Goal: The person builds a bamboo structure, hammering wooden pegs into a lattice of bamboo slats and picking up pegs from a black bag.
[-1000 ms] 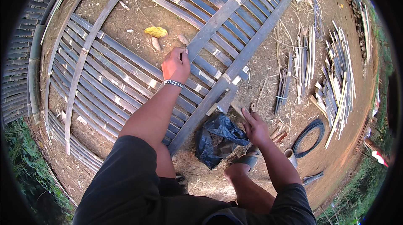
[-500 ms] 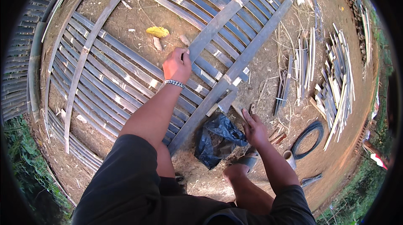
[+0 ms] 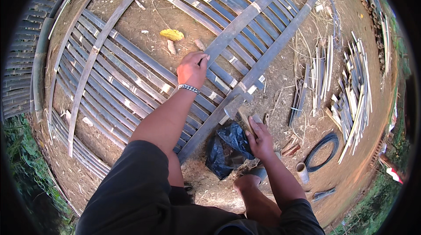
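A panel of long, dark bamboo strips (image 3: 144, 99) lies on the ground before me, crossed by wider slats. My left hand (image 3: 191, 71), with a chain bracelet at the wrist, is closed on the end of a wide bamboo slat (image 3: 237, 24). In my right hand (image 3: 259, 138) is a hatchet-like tool, its wooden handle (image 3: 245, 118) gripped near the head. The broad grey metal head (image 3: 234, 105) is beside the long edge slat (image 3: 258, 70), close to where short strip ends stick out. Whether head and slat touch, I cannot tell.
A black plastic bag (image 3: 221, 151) lies between the panel and my foot. To the right are bundles of split bamboo (image 3: 353, 94), a coil of black cord (image 3: 322, 151) and a bamboo tube (image 3: 302, 172). A yellow leaf (image 3: 172, 35) lies inside the frame.
My right hand and the hatchet-like tool have shifted slightly left against the panel, with the head turned. My left hand keeps its grip on the slat. The whole view has shifted a little.
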A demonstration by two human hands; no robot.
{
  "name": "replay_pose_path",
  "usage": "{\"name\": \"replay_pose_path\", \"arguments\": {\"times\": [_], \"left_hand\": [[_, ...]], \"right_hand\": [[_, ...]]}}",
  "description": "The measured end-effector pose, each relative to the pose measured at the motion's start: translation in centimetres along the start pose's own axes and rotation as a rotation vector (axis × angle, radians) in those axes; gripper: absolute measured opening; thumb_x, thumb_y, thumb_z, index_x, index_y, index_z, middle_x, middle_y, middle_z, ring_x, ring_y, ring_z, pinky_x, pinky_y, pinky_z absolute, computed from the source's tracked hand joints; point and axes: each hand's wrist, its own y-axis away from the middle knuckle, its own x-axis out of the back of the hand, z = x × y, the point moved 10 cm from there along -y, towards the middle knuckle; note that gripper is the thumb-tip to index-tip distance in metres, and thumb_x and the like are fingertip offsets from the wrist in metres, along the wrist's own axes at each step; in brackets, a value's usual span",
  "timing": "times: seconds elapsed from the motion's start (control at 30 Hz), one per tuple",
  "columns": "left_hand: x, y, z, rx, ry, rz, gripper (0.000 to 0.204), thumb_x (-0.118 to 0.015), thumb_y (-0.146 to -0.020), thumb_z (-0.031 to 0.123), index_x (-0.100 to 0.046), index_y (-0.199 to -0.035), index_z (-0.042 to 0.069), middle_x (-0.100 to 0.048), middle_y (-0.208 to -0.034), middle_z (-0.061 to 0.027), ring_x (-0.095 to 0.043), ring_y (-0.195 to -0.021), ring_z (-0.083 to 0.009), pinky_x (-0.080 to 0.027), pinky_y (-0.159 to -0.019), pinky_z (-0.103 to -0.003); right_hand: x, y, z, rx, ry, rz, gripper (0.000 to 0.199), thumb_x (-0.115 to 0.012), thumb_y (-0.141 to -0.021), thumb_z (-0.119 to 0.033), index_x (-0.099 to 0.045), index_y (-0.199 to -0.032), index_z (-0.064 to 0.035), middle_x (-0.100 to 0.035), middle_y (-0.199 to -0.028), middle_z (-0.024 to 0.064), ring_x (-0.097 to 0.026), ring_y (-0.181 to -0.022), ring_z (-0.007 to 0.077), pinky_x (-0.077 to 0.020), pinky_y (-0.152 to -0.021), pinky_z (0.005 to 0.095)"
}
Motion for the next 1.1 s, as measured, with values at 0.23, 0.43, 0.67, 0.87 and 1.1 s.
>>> {"name": "replay_pose_path", "arguments": {"times": [0.23,0.43,0.67,0.87,1.1], "left_hand": [[-0.1,-0.1,0.1,0.022,-0.037,-0.028,0.008,-0.077,-0.088,0.019,-0.08,-0.092,0.013,-0.075,-0.1,-0.0054,-0.072,-0.092,-0.0282,-0.058,-0.081,-0.04],[0.0,0.0,0.3,-0.037,-0.031,-0.029,0.008,-0.076,-0.088,0.017,-0.079,-0.093,0.013,-0.074,-0.102,-0.0044,-0.071,-0.093,-0.0281,-0.059,-0.083,-0.04],[-0.3,-0.1,-0.1,-0.02,-0.081,-0.05,0.007,-0.075,-0.087,0.016,-0.077,-0.092,0.011,-0.074,-0.102,-0.0049,-0.071,-0.096,-0.0287,-0.058,-0.083,-0.041],[0.0,0.1,0.1,-0.036,-0.076,-0.035,0.006,-0.075,-0.087,0.016,-0.077,-0.091,0.011,-0.074,-0.101,-0.0051,-0.071,-0.096,-0.0285,-0.058,-0.083,-0.042],[-0.3,-0.3,0.1,-0.033,-0.06,-0.07,0.01,-0.073,-0.088,0.014,-0.076,-0.097,0.01,-0.074,-0.103,-0.006,-0.07,-0.096,-0.0298,-0.058,-0.086,-0.042]], "right_hand": [[-2.1,-5.0,-3.9,0.07,-0.186,0.009,0.055,-0.064,-0.1,-0.017,-0.05,-0.153,-0.012,-0.067,-0.121,0.0224,-0.068,-0.107,0.0408,-0.0541,-0.093,0.0444],[-3.0,-10.2,-7.4,0.137,-0.132,0.025,0.056,-0.058,-0.104,-0.019,-0.042,-0.156,-0.0076,-0.064,-0.129,0.0289,-0.065,-0.112,0.0472,-0.0532,-0.094,0.0503],[-3.4,-12.5,-8.5,0.165,-0.088,0.042,0.055,-0.06,-0.102,-0.017,-0.044,-0.155,-0.0082,-0.07,-0.112,0.0271,-0.069,-0.096,0.0474,-0.0566,-0.082,0.0506],[-1.9,-12.2,-9.5,0.259,-0.109,0.14,0.055,-0.061,-0.101,-0.015,-0.047,-0.154,-0.008,-0.07,-0.107,0.0261,-0.069,-0.094,0.0458,-0.0566,-0.08,0.0506],[-2.3,-13.3,-8.5,0.147,-0.021,0.017,0.054,-0.057,-0.103,-0.012,-0.044,-0.155,-0.0031,-0.071,-0.112,0.026,-0.07,-0.102,0.044,-0.056,-0.088,0.0449]]}}
